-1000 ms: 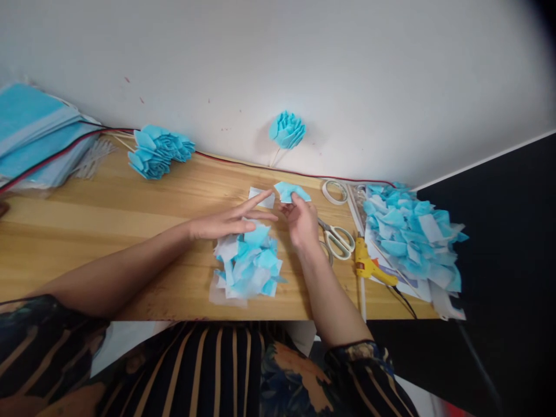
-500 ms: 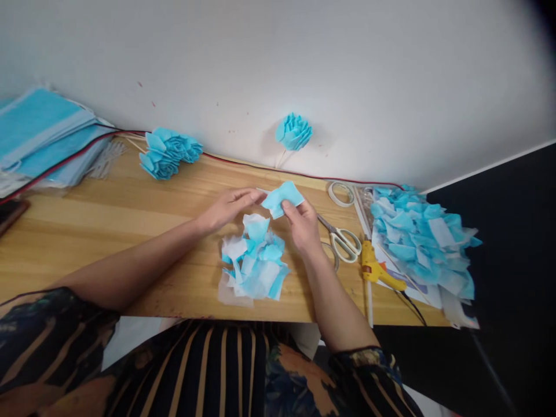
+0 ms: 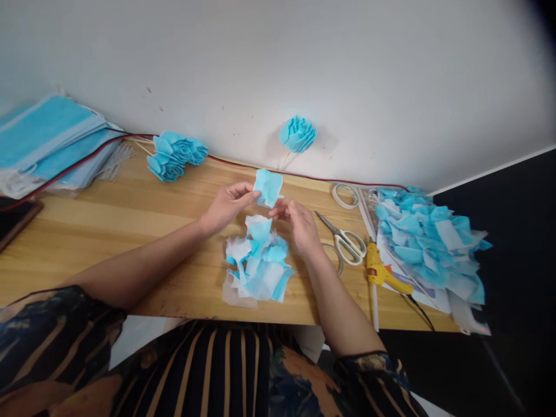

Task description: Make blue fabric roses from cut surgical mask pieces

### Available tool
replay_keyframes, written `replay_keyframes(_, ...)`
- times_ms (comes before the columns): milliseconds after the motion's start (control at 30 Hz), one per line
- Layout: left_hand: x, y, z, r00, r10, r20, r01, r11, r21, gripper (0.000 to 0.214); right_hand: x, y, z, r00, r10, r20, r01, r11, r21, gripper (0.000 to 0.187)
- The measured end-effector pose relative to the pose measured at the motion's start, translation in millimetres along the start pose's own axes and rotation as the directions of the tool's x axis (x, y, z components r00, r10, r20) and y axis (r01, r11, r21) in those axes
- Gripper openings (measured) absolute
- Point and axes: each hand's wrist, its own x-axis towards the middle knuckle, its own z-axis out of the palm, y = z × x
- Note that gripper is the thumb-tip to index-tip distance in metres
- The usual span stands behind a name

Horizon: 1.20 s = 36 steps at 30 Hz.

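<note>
Both hands meet above the wooden table. My left hand pinches the left edge of a small light-blue fabric piece, fingers closed on it. My right hand pinches the same piece from below right. The piece is held upright just above a loose pile of blue and white fabric scraps lying near the front edge.
Finished blue fabric flowers lie at the back left, and one flower leans on the wall. Scissors, a tape roll, a yellow glue gun, a big scrap heap sit right. Stacked blue sheets far left.
My left hand left the scrap pile and took hold of the blue piece that the right hand held. Together they lifted it and turned it upright.
</note>
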Motion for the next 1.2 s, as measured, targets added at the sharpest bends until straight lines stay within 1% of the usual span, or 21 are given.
replay_keyframes(167, -3.0, -1.0, 0.9, 0.998, -0.014, 0.069, 0.010, 0.998, 0.058, 0.038, -1.6, -3.1, 2.2, 1.000, 0.014, 0.002, -0.014, 0.998, -0.060, 0.032)
replay_keyframes(267, -3.1, 1.3, 1.4, 0.997, -0.005, 0.083, -0.005, 0.993, 0.119, 0.045, -1.2, -3.3, 2.6, 0.999, -0.007, -0.037, 0.004, 0.997, -0.078, 0.026)
replay_keyframes(367, -2.3, 2.7, 2.4, 0.994, -0.035, 0.104, 0.023, 0.994, 0.111, 0.047, -0.1, -2.5, 2.6, 0.997, -0.039, -0.066, 0.032, 0.995, -0.097, 0.022)
replay_keyframes(467, -2.5, 0.8, 3.2, 0.988, -0.102, 0.119, 0.093, 0.993, 0.074, 0.039, 1.1, -0.3, 1.9, 0.997, -0.037, -0.074, 0.030, 0.994, -0.102, 0.021)
replay_keyframes(533, -3.0, -1.0, 3.0, 0.986, -0.123, 0.114, 0.117, 0.991, 0.063, 0.035, 1.8, 1.4, 0.9, 0.996, -0.038, -0.075, 0.029, 0.994, -0.108, 0.020)
replay_keyframes(733, -2.4, -3.2, 0.6, 0.994, -0.094, 0.058, 0.089, 0.992, 0.085, 0.032, 2.7, 1.8, -0.7, 0.993, -0.051, -0.110, 0.037, 0.992, -0.125, 0.017)
replay_keyframes(967, -0.8, -4.7, 0.2, 0.995, -0.087, 0.041, 0.083, 0.991, 0.101, 0.033, 3.3, -1.0, 1.2, 0.991, -0.057, -0.121, 0.045, 0.994, -0.096, 0.013)
replay_keyframes(1067, -0.4, -3.5, 0.2, 0.995, -0.092, 0.037, 0.088, 0.992, 0.092, 0.033, 3.8, 0.1, 1.2, 0.991, -0.035, -0.127, 0.027, 0.998, -0.064, 0.014)
replay_keyframes(1200, 0.3, -1.7, -1.3, 0.995, -0.082, 0.063, 0.076, 0.993, 0.091, 0.033, 5.6, 2.8, 0.0, 0.992, 0.021, -0.123, -0.020, 1.000, 0.010, 0.019)
